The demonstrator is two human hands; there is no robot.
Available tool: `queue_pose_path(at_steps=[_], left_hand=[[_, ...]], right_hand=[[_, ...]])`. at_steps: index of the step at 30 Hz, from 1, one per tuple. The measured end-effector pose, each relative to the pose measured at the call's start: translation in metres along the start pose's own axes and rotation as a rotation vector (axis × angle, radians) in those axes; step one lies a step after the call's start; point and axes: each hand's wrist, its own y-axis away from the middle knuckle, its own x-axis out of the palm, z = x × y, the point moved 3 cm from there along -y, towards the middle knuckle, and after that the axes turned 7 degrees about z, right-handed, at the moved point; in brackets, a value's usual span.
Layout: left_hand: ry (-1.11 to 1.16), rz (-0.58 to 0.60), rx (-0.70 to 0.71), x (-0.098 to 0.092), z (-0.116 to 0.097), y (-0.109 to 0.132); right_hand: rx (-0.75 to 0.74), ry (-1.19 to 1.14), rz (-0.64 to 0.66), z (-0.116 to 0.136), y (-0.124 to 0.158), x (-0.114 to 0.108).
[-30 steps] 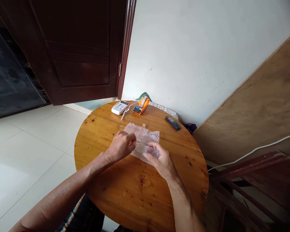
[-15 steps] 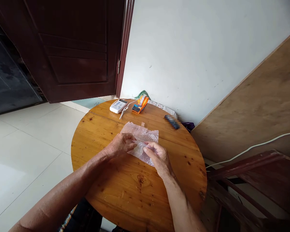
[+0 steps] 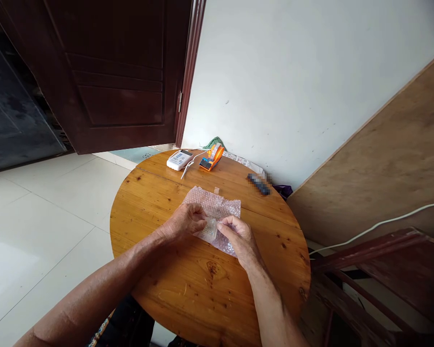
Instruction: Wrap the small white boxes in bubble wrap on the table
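Observation:
A sheet of pinkish bubble wrap [image 3: 222, 205] lies spread on the round wooden table. Over it, a small, flat, see-through piece [image 3: 210, 228] is stretched between my two hands; its exact kind is hard to make out. My left hand [image 3: 190, 219] pinches its left side, thumb and fingertips together. At the opposite edge, my right hand [image 3: 241, 237] grips it between thumb and bent forefinger. Part of the bubble wrap is covered by both hands.
An orange tape dispenser [image 3: 212, 158] and a white device [image 3: 180, 160] with a white cable stand at the table's [image 3: 159, 294] far side. Right of them lies a dark, blurred-out object [image 3: 259, 184]. A brown tape bit [image 3: 216, 190] sits behind the wrap.
The see-through piece now looks flatter and less crumpled between my hands. My fingers keep nearly the same places, and the whole view has shifted slightly.

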Motion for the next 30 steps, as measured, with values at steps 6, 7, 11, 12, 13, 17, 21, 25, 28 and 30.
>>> queue_pose_path(at_steps=[6,7,11,12,13,17,21,25,28,30], left_hand=[[-0.063,-0.025,0.047,0.000,0.001,0.000],[-0.074,-0.033,0.047,0.000,0.002,0.000],[-0.078,-0.049,0.001,0.001,0.002,-0.001],[-0.072,-0.047,-0.008,0.001,0.001,0.000],[-0.068,-0.045,-0.011,0.001,0.000,0.000],[-0.089,-0.058,0.002,0.001,-0.002,0.000],[-0.121,-0.056,-0.007,0.000,-0.003,0.000],[-0.189,-0.035,-0.065,-0.009,-0.004,0.001],[-0.268,-0.038,-0.110,-0.023,-0.004,0.005],[-0.335,-0.040,-0.120,-0.033,-0.004,0.009]], right_hand=[[-0.052,0.161,-0.054,-0.007,-0.003,-0.004],[-0.087,0.188,-0.082,-0.005,-0.003,-0.005],[-0.367,0.370,-0.322,0.021,0.010,-0.013],[-0.471,0.440,-0.384,0.030,0.016,-0.013],[-0.573,0.516,-0.428,0.039,0.022,-0.012],[-0.793,0.736,-0.291,0.059,0.033,0.005],[-0.689,0.870,-0.059,0.051,0.029,0.020],[-0.607,0.949,0.014,0.044,0.026,0.024],[-0.568,0.996,0.046,0.044,0.026,0.025],[-0.548,1.020,0.062,0.045,0.026,0.027]])
